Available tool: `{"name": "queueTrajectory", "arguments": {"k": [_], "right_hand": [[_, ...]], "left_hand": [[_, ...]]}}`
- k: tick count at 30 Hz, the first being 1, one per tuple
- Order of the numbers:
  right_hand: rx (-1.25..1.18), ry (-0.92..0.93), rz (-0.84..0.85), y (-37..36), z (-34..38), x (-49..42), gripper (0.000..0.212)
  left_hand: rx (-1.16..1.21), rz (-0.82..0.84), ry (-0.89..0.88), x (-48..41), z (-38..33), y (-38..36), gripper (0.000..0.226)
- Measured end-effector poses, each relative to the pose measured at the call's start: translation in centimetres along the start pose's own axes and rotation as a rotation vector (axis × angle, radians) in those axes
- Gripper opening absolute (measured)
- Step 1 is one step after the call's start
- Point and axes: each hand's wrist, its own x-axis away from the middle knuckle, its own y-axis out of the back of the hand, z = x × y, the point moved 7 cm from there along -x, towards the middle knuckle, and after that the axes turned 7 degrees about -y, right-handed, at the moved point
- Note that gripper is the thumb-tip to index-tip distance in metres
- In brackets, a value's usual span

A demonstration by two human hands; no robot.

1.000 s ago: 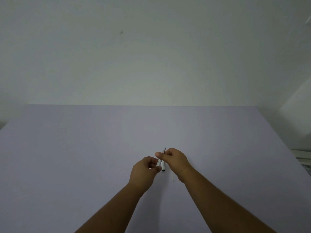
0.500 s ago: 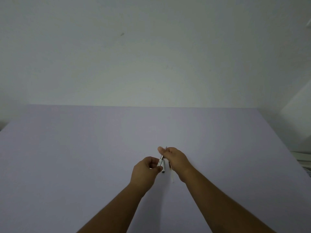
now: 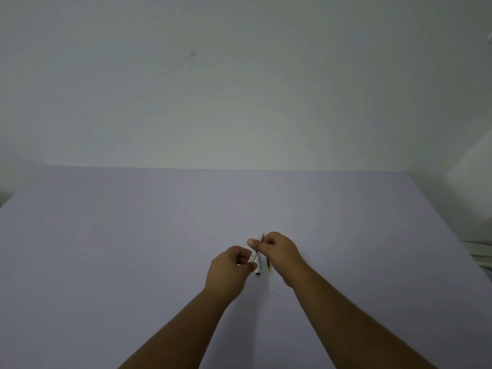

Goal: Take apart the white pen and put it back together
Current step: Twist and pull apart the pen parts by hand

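Both hands meet over the middle of the pale lilac table [image 3: 133,249]. My left hand [image 3: 230,270] pinches the lower part of the white pen barrel [image 3: 257,259], whose dark end points toward me. My right hand [image 3: 279,250] grips the pen's upper part, where a thin metallic tip [image 3: 262,236] sticks out above the fingers. A thin dark refill [image 3: 268,263] hangs down from under my right hand, beside the barrel. Most of the pen is hidden by the fingers.
A plain whitish wall [image 3: 239,89] rises behind the table's far edge. At the right, past the table's edge, stands a white surface [image 3: 471,182] with some light objects [image 3: 482,257] below it.
The hands stayed close together in the same spot. The thin dark refill has come into view beside the barrel under my right hand.
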Motion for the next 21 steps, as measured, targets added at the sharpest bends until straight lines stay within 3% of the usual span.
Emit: {"name": "queueTrajectory", "arguments": {"k": [2,6,9,14,18,21], "right_hand": [[0.017,-0.015,0.009,-0.02,0.06,-0.07,0.036],[-0.087,-0.003,0.104,-0.24,0.27,0.06,0.011],[0.008,-0.007,0.040,0.06,0.06,-0.02,0.037],[-0.091,-0.015,0.129,-0.20,0.01,-0.20,0.012],[0.001,-0.047,0.058,0.17,-0.19,-0.29,0.034],[-0.122,-0.064,0.144,-0.21,-0.28,-0.30,0.012]], "left_hand": [[0.005,-0.001,0.002,-0.01,-0.06,-0.04,0.010],[0.015,-0.003,0.007,-0.31,0.00,0.16,0.009],[-0.001,0.008,0.000,-0.30,-0.10,-0.02,0.011],[0.023,0.009,0.012,-0.48,-0.03,0.18,0.008],[0.012,0.025,0.014,-0.44,-0.06,0.05,0.010],[0.036,0.026,0.028,-0.50,0.06,0.09,0.009]]}}
